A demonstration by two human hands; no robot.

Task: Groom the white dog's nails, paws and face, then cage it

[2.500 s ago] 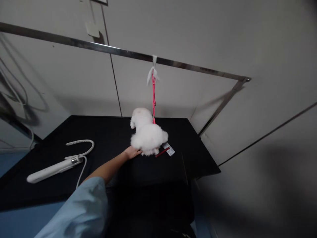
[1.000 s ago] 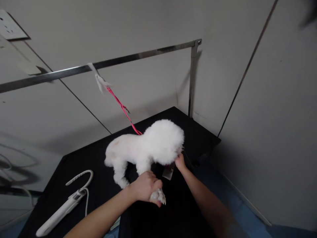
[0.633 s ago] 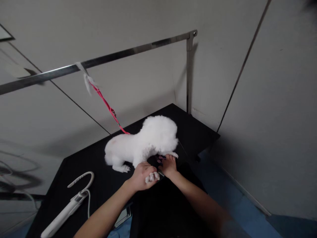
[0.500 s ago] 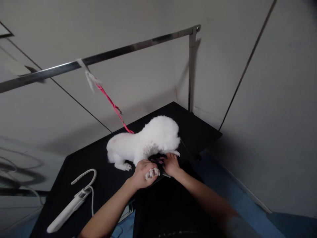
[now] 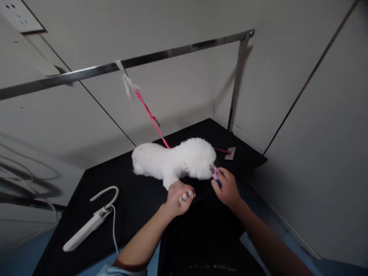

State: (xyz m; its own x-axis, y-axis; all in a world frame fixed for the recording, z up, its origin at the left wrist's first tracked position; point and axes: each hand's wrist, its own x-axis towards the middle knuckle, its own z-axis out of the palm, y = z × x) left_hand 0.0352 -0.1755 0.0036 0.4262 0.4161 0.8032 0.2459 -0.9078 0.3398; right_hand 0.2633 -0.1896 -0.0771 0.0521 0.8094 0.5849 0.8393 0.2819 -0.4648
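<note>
A fluffy white dog [image 5: 152, 159] lies on the black grooming table, its rounded head turned to the right. My left hand [image 5: 177, 199] is closed around one of its front legs, and the toes of that paw [image 5: 186, 196] stick out past my fingers. In my right hand [image 5: 227, 188] is a small nail clipper [image 5: 216, 174] with pink and blue handles. Its metal tip is beside the fur of the dog's muzzle; whether it touches I cannot tell. A pink leash [image 5: 148, 111] runs from the dog up to a metal bar.
A metal bar [image 5: 172, 53] crosses above the black table [image 5: 138, 203]. At left lies a white corded device [image 5: 89, 226] with a curved hook. Behind the dog's head rests a red-handled slicker brush [image 5: 230, 153]. Walls stand behind and right.
My right hand has risen off the table with the nail clipper and moved right, beside the dog's head. My left hand still holds the paw. The view has shifted, showing the brush.
</note>
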